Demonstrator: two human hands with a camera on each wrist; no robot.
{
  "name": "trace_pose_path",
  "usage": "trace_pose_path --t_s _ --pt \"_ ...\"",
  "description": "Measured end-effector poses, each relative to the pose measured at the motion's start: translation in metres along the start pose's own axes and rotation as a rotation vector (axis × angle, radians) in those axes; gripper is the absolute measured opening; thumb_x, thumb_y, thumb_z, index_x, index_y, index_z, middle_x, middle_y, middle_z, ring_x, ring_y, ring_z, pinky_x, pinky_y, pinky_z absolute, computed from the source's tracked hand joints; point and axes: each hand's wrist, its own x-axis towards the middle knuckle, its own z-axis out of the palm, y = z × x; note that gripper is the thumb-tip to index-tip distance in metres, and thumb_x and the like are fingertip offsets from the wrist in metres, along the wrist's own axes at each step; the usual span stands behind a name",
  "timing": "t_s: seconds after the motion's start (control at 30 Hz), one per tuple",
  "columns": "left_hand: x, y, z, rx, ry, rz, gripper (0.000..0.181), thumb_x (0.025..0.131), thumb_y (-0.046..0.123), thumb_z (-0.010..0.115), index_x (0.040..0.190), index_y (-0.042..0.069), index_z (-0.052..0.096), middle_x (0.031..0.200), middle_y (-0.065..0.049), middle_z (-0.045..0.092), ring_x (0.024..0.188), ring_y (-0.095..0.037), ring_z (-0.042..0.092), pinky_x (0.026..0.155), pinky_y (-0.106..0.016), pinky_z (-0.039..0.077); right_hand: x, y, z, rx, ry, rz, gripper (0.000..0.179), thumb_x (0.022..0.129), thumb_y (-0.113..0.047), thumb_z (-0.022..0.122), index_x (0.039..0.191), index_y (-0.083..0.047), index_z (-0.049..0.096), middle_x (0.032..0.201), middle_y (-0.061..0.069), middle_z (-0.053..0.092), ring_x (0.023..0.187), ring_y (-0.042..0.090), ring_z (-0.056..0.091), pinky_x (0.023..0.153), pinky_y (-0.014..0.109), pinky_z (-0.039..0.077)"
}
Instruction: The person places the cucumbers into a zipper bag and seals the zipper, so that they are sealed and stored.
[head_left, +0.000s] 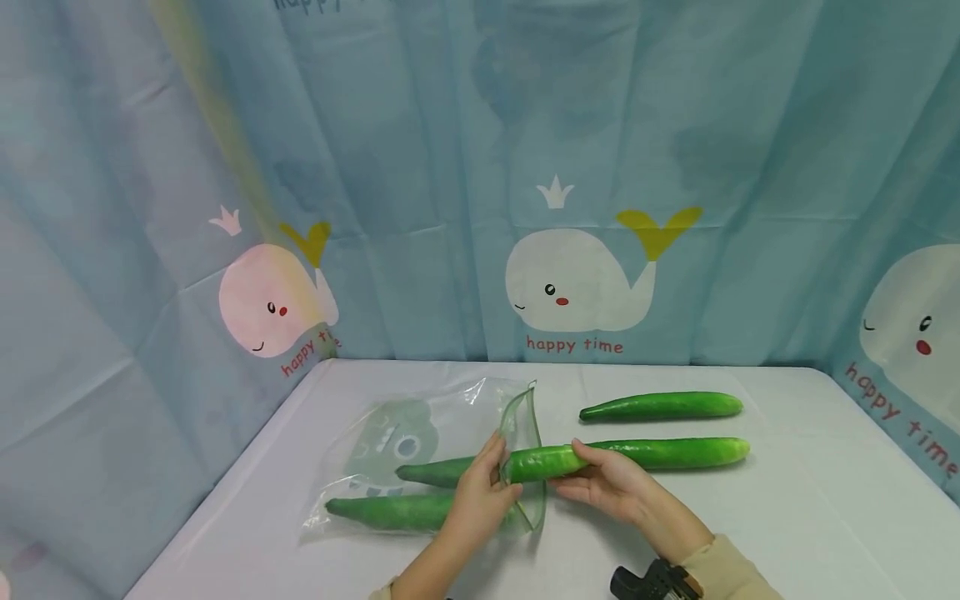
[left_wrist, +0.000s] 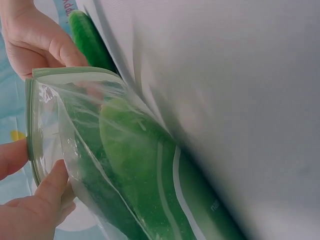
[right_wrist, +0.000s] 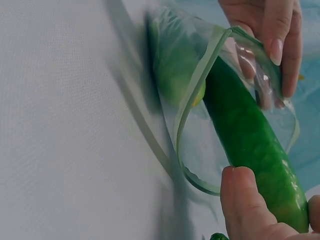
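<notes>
Nearest the person, a black device (head_left: pixel 652 581) sits by the light sleeve (head_left: pixel 731 571) of the right arm. Just beyond, the left hand (head_left: pixel 480 500) pinches the clear bag (head_left: pixel 480 408) at its green-edged mouth, which gapes toward the right. The right hand (head_left: pixel 615 492) grips one end of a cucumber (head_left: pixel 540 463), thumb on one side and fingers on the other; the rest of it runs through the mouth into the bag, with its narrow tip well inside. The step in hand looks to be bagging this cucumber. The next move seems to call for a push leftward along its length while the left hand keeps the mouth spread, then a release once the thick end clears the rim.

A bagged cucumber (head_left: pixel 393 512) lies on the near side of the held one and appears to be wholly inside. The bag carries a green printed figure (head_left: pixel 401 429); the left wrist view shows a few pale letters on the plastic, too partial to read, and no brand can be made out.

To the right, on the white surface (head_left: pixel 795 517), lie a nearer loose cucumber (head_left: pixel 678 453) and, behind it, a farther loose cucumber (head_left: pixel 660 407).

At the back hangs a blue curtain (head_left: pixel 465 100) with crowned whales; red lettering (head_left: pixel 574 345) under the middle one reads "happy time", and "happy" shows, partly cut off, at the top edge.
</notes>
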Motion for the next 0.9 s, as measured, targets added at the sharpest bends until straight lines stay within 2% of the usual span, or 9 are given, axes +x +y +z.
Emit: trace_pose_path --t_s 0.27,0.47,0.73,0.9 --pt "0.000 0.000 0.001 0.002 -0.015 0.009 0.071 0.079 -0.017 0.061 0.141 -0.021 0.026 0.154 -0.033 0.013 0.137 -0.046 0.026 0.106 -0.038 0.038 -0.001 0.001 0.003 -0.001 -0.019 -0.007 0.051 0.105 -0.021 0.042 0.136 0.017 0.026 0.112 0.026 0.056 0.106 0.037 0.063 0.098 0.043 0.049" --pt "0.002 0.000 0.003 0.008 -0.009 0.010 0.070 0.079 -0.016 0.061 0.141 -0.020 0.028 0.154 -0.032 0.015 0.136 -0.047 0.028 0.101 -0.035 0.046 0.000 0.002 0.006 0.005 -0.024 0.000 0.047 0.105 -0.020 0.041 0.134 0.015 0.028 0.111 0.025 0.056 0.101 0.034 0.065 0.096 0.041 0.051" --pt "0.000 0.001 0.003 0.024 -0.021 0.010 0.069 0.081 -0.015 0.061 0.141 -0.020 0.028 0.154 -0.032 0.016 0.136 -0.047 0.030 0.100 -0.037 0.047 0.006 0.004 0.010 -0.045 -0.057 -0.003 0.040 0.105 -0.021 0.042 0.128 0.012 0.038 0.112 0.025 0.058 0.102 0.031 0.066 0.095 0.040 0.052" --pt "-0.002 0.002 0.001 0.031 -0.021 0.001 0.069 0.082 -0.015 0.061 0.142 -0.019 0.028 0.154 -0.031 0.016 0.135 -0.047 0.031 0.100 -0.038 0.047 0.010 0.009 0.014 -0.100 -0.053 -0.003 0.046 0.106 -0.023 0.040 0.132 0.015 0.036 0.115 0.025 0.059 0.107 0.033 0.063 0.099 0.043 0.050"
